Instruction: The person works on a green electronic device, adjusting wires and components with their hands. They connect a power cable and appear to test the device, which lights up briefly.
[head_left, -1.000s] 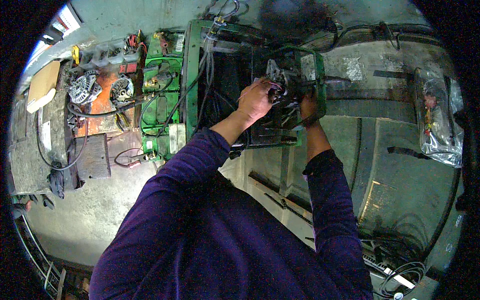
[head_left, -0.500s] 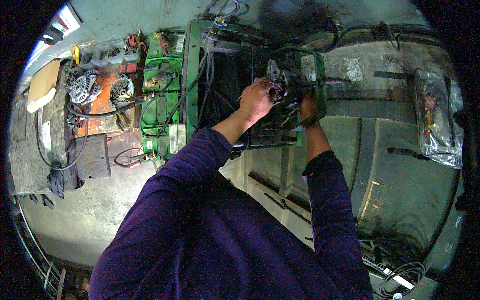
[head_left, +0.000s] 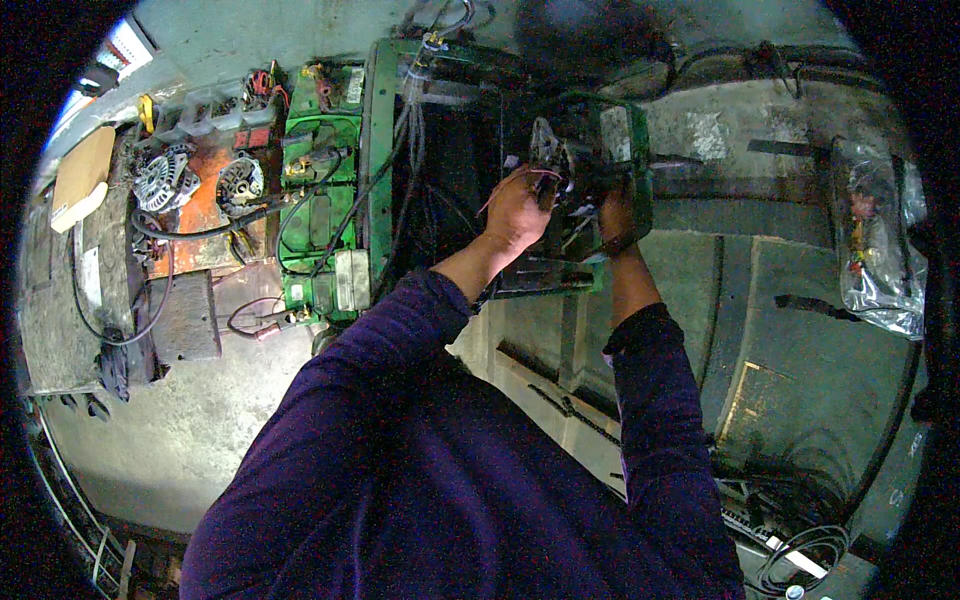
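One metal unit [head_left: 548, 146], probably heavy, wants cradling underneath; your left hand [head_left: 517, 209] grips it, right hand [head_left: 618, 217] too shadowed to tell.

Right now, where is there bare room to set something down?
Bare: pale floor between grey board and left sleeve. Crowded: around the left hand and right hand at the green frame, and the orange panel bearing round metal parts.
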